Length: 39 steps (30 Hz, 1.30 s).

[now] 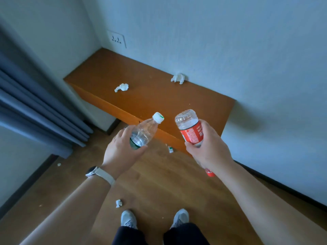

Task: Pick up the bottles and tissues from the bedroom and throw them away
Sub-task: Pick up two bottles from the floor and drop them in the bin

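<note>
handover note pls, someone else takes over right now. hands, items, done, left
Left hand: holds the clear bottle with white cap.
Right hand: holds the red-label bottle, base up.
Desk: two crumpled tissues, one mid-desk, one by the wall.
Floor: tissue near the shoes, a small scrap by the curtain, and a small item under the desk edge, too small to tell.
Done: two bottles picked up.
Left: collect the tissues, bin everything. No bin in view.

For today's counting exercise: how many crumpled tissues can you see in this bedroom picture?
4. One tissue mid-desk, one on the desk against the wall, one on the floor near the shoes, and a small scrap by the curtain. More may be hidden under the desk.
</note>
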Available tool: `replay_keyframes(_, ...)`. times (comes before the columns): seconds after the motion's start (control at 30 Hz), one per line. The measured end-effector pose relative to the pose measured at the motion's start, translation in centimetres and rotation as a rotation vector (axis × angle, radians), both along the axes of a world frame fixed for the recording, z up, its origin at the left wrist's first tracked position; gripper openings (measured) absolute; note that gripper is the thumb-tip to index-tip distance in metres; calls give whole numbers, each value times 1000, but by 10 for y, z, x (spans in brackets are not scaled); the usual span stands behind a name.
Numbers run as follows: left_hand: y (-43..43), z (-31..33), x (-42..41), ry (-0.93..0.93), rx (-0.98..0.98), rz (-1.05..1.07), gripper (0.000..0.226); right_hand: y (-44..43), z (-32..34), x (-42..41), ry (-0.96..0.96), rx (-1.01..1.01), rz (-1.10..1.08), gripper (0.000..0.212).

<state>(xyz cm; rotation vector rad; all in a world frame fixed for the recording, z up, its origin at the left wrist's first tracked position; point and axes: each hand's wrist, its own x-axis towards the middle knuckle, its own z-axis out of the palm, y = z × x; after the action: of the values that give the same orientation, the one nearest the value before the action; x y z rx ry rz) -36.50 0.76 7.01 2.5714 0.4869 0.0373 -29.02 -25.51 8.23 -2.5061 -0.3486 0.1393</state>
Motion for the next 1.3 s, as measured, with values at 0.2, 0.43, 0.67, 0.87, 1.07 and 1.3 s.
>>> replay_keyframes(0.2, -60, 46, 28, -69, -23, -76, 76, -55, 44, 5, -61, 55, -87, 72)
replay_keyframes(0.43, -124, 79, 57, -128, -87, -218, 73, -117, 82, 1, -87, 153, -232, 60)
replay_keyframes(0.67, -170, 94, 96, -161, -114, -383, 75, -157, 96, -9, -98, 175, -361, 59)
replay_keyframes(0.87, -197, 91, 142, -169, -160, -548, 75, -180, 102, -7, -86, 133, -510, 63)
replay_keyframes(1.07, -233, 91, 198, -149, -249, -757, 76, -198, 116, -6, -56, 124, -728, 56)
replay_keyframes(1.3, -263, 86, 252, -87, -341, -997, 79, -203, 129, -7, -56, 26, -1002, 75)
